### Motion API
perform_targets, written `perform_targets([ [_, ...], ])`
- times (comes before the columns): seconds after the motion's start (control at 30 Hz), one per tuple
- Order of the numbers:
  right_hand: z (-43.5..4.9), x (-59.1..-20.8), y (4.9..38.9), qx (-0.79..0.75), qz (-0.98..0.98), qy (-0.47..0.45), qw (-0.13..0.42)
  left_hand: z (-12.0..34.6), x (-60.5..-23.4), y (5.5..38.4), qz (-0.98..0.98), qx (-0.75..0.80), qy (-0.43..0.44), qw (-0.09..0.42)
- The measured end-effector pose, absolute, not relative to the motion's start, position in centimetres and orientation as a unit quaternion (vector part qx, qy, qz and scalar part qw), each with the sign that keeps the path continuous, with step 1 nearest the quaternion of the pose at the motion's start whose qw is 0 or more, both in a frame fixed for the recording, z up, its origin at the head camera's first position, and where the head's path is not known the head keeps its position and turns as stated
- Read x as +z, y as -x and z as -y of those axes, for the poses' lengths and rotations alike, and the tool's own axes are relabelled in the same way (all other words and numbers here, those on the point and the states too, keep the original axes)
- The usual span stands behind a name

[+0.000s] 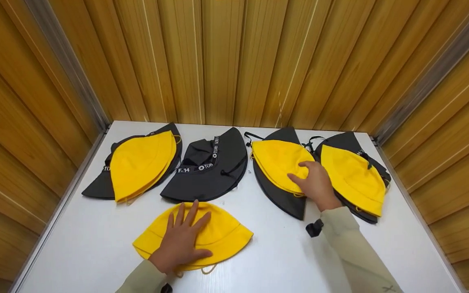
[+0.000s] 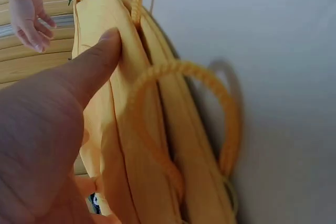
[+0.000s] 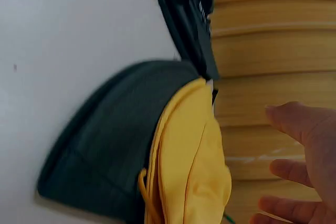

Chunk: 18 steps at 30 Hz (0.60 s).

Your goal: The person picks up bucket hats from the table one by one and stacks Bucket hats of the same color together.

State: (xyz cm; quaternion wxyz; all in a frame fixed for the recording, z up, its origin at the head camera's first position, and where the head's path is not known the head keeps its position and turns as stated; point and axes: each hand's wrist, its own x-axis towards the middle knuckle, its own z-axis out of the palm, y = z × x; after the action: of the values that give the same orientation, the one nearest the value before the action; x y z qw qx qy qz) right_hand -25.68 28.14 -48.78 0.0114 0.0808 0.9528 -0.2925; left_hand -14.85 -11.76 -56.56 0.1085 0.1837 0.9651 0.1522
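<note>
A folded yellow bucket hat (image 1: 228,237) lies at the front of the white table, and my left hand (image 1: 179,244) rests flat on it with fingers spread. In the left wrist view, the thumb (image 2: 100,56) lies along the brim, beside a looped yellow cord (image 2: 231,129). Farther back and to the right, my right hand (image 1: 316,185) hovers over another yellow hat (image 1: 277,158), which lies on a black hat (image 1: 273,195). The right wrist view shows a gap between the loosely bent fingers and that yellow hat (image 3: 191,150); nothing is in the hand.
A black hat with a lettered band (image 1: 202,187) lies behind the front yellow hat. At far left a yellow hat (image 1: 143,162) covers a black one; another yellow hat (image 1: 350,175) tops a black one at far right. Wood-patterned walls (image 1: 222,61) enclose the table (image 1: 275,260).
</note>
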Motion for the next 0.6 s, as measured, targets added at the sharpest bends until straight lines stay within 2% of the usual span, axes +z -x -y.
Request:
perform_targets([
  [0.2,-31.9,-49.4,27.9,-0.294,-0.940,-0.155,0.076,11.7,-56.6,15.3,-0.961,0.165,-0.168,0.144],
  [0.4,-32.6,-50.6,28.7,-0.285,-0.924,-0.200,0.156,11.7,-56.4,15.5,-0.957,0.175,-0.156,0.170],
  [0.5,-32.3,-50.9,28.8,-0.273,-0.923,-0.207,0.174,11.7,-56.4,15.5,-0.955,0.181,-0.154,0.175],
  [0.6,-31.9,-51.2,28.8,-0.273,-0.923,-0.212,0.168,11.7,-56.5,15.5,-0.954,0.187,-0.154,0.176],
])
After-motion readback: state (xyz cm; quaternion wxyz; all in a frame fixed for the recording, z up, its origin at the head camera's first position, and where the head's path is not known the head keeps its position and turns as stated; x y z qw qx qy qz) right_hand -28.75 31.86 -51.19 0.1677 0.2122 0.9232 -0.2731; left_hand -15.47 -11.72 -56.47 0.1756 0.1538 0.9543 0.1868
